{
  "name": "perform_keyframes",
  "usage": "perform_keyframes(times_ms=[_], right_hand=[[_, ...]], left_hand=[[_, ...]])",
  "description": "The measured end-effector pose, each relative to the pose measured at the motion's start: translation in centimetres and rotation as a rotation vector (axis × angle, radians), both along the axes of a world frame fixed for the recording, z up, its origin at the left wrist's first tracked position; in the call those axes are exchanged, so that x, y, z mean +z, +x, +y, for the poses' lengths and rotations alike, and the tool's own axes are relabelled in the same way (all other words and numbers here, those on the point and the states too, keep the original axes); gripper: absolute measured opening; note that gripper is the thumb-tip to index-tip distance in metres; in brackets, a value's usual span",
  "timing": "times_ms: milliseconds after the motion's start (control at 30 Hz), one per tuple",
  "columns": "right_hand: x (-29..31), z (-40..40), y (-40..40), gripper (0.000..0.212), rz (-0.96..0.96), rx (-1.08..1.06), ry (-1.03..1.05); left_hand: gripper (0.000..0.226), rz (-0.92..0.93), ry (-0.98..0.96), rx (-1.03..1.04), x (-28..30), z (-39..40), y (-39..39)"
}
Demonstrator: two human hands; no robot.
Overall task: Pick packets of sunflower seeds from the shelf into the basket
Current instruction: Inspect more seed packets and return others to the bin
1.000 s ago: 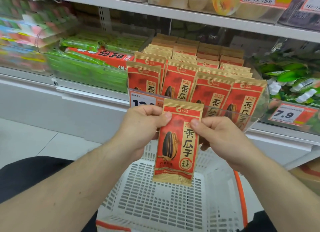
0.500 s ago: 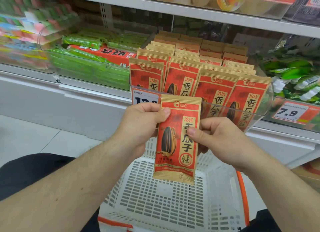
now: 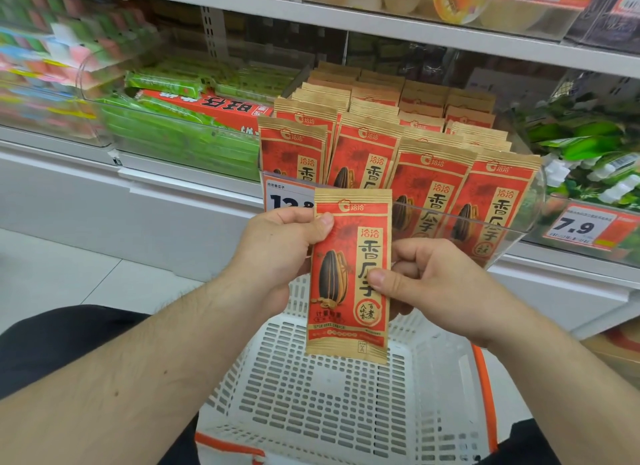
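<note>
Since a second earlier, the right hand (image 3: 440, 288) had slid down the held packet (image 3: 349, 277), its thumb now pinching the lower half. At the upper left edge, the left hand (image 3: 277, 253) pinched the same packet between thumb and curled fingers. It hung upright above the white basket (image 3: 311, 395), in front of the stocked packets (image 3: 398, 145) on the shelf (image 3: 194, 184).
</note>
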State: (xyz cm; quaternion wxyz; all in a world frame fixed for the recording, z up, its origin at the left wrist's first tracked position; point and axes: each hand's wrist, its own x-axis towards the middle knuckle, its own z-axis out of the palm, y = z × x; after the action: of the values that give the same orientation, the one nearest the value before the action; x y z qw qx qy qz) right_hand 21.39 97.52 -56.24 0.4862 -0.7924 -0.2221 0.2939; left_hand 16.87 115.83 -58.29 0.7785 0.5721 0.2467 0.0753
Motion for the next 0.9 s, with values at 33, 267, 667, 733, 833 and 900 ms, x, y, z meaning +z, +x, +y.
perform_keyframes(times_ms=[33, 267, 667, 733, 833, 900], right_hand=[[0.1, 0.0, 0.0, 0.032, -0.003, 0.006, -0.017], [0.1, -0.1, 0.0, 0.029, -0.083, 0.019, -0.090], [-0.2, 0.6, -1.0, 0.065, -0.297, 0.047, -0.234], [-0.5, 0.8, -1.2, 0.066, -0.366, 0.059, -0.281], [-0.7, 0.9, -1.4, 0.064, -0.428, 0.086, -0.323], [-0.7, 0.9, -1.5, 0.063, -0.434, 0.117, -0.332]], left_hand=[[0.003, 0.000, -0.008, 0.006, 0.0, 0.0, 0.0], [0.005, -0.013, -0.034, 0.033, -0.1, 0.1, 0.1], [0.041, 0.054, 0.069, -0.027, -1.2, -0.1, 0.4], [0.044, 0.043, 0.108, -0.083, -1.2, -0.5, 0.2], [0.039, 0.006, 0.101, -0.163, -0.8, -1.0, -0.2], [0.035, -0.010, 0.086, -0.192, -0.6, -1.1, -0.3]])
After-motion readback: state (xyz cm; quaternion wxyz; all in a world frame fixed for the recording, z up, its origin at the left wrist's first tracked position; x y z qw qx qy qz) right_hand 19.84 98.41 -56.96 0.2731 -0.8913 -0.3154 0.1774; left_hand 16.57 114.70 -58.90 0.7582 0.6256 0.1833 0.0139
